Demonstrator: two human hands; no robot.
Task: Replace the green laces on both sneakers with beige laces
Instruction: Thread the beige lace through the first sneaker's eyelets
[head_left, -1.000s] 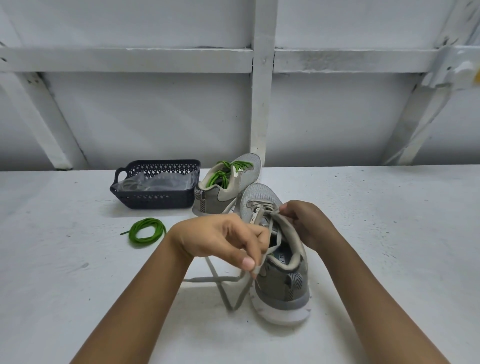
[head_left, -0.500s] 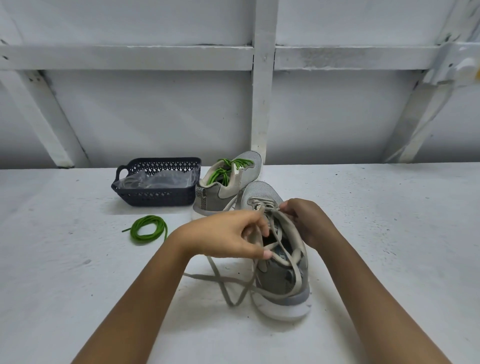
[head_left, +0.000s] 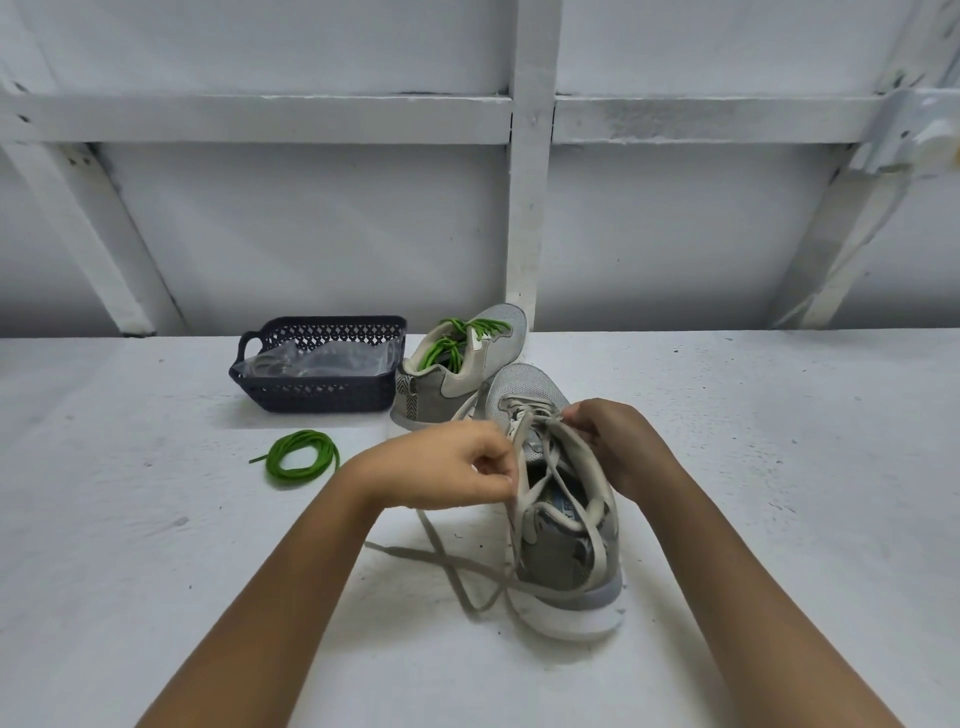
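The left hand (head_left: 452, 467) is pinching the beige lace (head_left: 521, 499) taut beside the near sneaker (head_left: 566, 561), while the right hand (head_left: 618, 447) is pinching a strand at the eyelets (head_left: 524, 410) — probably steadying it for threading. The far sneaker (head_left: 462, 379) is wearing green laces (head_left: 451, 344).

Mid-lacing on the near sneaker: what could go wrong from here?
Loose ends of the beige lace lie crossed on the table; pulling with the left hand may knot them or leave uneven lengths. The near sneaker stands close to the far sneaker, so a hard tug could knock it.
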